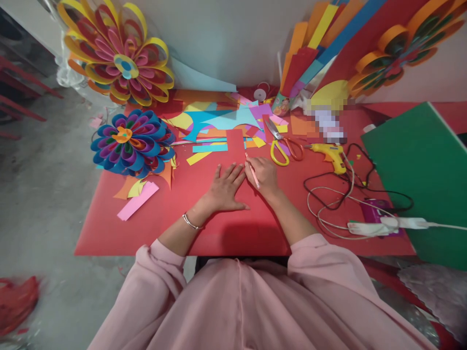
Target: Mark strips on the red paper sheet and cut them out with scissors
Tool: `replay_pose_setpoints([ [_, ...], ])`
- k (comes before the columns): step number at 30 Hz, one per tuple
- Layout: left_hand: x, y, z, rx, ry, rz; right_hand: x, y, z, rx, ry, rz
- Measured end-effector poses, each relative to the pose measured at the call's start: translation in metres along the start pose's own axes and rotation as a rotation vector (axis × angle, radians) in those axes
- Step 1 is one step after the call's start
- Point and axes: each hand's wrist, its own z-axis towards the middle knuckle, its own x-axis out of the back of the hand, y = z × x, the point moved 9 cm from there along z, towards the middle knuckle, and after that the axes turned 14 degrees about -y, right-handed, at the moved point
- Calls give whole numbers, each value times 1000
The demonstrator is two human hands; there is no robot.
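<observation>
My left hand (226, 189) lies flat with its fingers spread on a red paper strip (235, 141), whose far end shows beyond my fingertips. The strip's near part blends into the red tabletop (153, 228), so its full length is unclear. My right hand (263, 176) is closed around a pink pencil (257, 183). Its tip points away from me, close to the strip's right edge. Just past my right hand lie scissors (279, 146) with one yellow and one red handle, blades apart. Cyan strips (209, 148) and a yellow strip (199, 158) are left of the red strip.
Paper flowers (127, 65) stand at the back left, with a blue-purple one (124, 136) nearer. A decorated holder (280, 104) bears coloured strips. On the right are a yellow glue gun (330, 154), tangled cords, a power strip (368, 227) and a green board (419, 170). Scraps litter the back.
</observation>
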Motion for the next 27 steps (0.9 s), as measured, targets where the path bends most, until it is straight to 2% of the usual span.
replay_pose_setpoints([
  [9, 2, 0, 0, -2, 12, -5, 6, 0, 3, 10, 30, 22],
  [12, 3, 1, -1, 6, 9, -8, 9, -5, -9, 10, 10, 27],
  [15, 3, 0, -1, 6, 25, -12, 15, -15, -38, 26, -12, 36],
  [23, 1, -2, 1, -22, 34, -27, 47, -60, -147, 86, -42, 91],
  [27, 2, -3, 1, -31, 42, -32, 62, -75, -188, 99, -43, 126],
])
